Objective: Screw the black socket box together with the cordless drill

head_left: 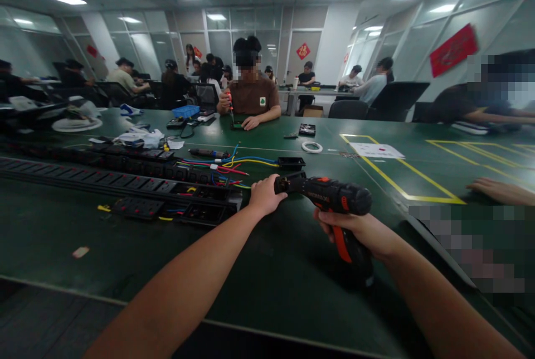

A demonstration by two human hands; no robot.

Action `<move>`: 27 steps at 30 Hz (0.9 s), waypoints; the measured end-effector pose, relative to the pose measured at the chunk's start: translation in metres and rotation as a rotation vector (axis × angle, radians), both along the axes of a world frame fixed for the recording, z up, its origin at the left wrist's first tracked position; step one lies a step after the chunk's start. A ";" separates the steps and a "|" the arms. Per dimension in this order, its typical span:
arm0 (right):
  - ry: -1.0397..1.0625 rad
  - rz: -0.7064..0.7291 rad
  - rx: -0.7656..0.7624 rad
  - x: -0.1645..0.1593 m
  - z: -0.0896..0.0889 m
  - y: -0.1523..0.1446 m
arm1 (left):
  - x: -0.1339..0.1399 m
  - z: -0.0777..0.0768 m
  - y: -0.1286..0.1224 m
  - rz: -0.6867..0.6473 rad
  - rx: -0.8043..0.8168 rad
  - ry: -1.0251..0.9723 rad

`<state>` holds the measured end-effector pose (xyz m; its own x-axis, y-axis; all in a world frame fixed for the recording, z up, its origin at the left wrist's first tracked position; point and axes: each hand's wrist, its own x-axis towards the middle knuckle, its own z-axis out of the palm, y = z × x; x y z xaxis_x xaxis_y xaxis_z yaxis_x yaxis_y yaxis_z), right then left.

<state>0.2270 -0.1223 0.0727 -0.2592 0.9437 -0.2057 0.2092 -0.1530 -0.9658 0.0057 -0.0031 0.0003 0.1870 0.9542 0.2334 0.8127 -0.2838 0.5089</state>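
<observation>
My right hand (355,228) is wrapped round the orange and black grip of a cordless drill (330,194), whose nose points left. At that nose, my left hand (266,196) is closed on a small black part (281,184) with brass-coloured bits. The drill's tip and the part overlap in view; whether they touch, I cannot tell. Just left of my left hand lies a long black power strip (125,178) with rows of sockets. Blue, yellow and red wires (234,165) run from it toward a black rectangular housing (291,163).
Across the green table (267,281), a person (253,94) in a brown shirt holds a red screwdriver (229,100). A white ring (311,147), a paper sheet (376,150) and yellow tape outlines (434,199) lie beyond the drill. Another person's hand (499,189) rests at the right.
</observation>
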 end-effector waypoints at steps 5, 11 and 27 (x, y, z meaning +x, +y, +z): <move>-0.026 0.011 0.024 -0.002 0.001 0.000 | -0.001 0.000 0.000 0.004 0.009 -0.030; -0.021 -0.002 0.037 -0.001 -0.001 0.000 | -0.001 -0.002 0.001 0.004 0.014 -0.039; -0.011 -0.018 0.062 -0.001 -0.006 0.004 | 0.000 -0.004 0.004 0.009 -0.004 0.029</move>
<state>0.2259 -0.1187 0.0671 -0.2404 0.9591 -0.1497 0.2177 -0.0970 -0.9712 0.0057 0.0006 -0.0039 0.1852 0.9567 0.2244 0.8298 -0.2746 0.4858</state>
